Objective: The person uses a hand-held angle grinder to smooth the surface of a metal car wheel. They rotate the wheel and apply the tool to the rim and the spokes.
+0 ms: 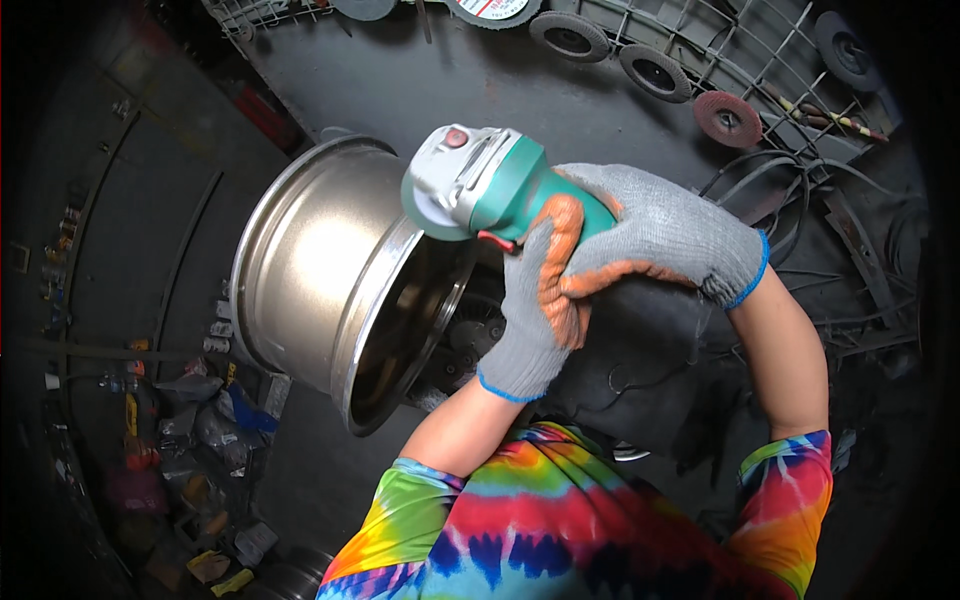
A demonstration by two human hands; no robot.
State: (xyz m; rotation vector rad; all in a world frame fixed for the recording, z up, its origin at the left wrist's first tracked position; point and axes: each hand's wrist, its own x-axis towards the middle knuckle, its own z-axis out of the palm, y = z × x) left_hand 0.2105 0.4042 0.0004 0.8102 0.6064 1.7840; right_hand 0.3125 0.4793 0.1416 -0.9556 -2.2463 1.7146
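An angle grinder (512, 180) with a green body and a silver gear head is held in both my gloved hands. My right hand (650, 225), in a grey knit glove with an orange palm, wraps the rear of its body. My left hand (540, 295) grips it from below, beside a red switch. The grinder's pale disc (425, 212) lies close to the upper rim of a bronze-coloured wheel rim (315, 265); whether they touch I cannot tell. The wheel rim sits tilted on its side to the left, its open face toward me.
Several sanding discs, among them a reddish one (728, 119), hang along a wire rack (740, 45) at the far side. Cables (800, 200) loop at the right. Bags and boxes (215, 435) clutter the floor at lower left.
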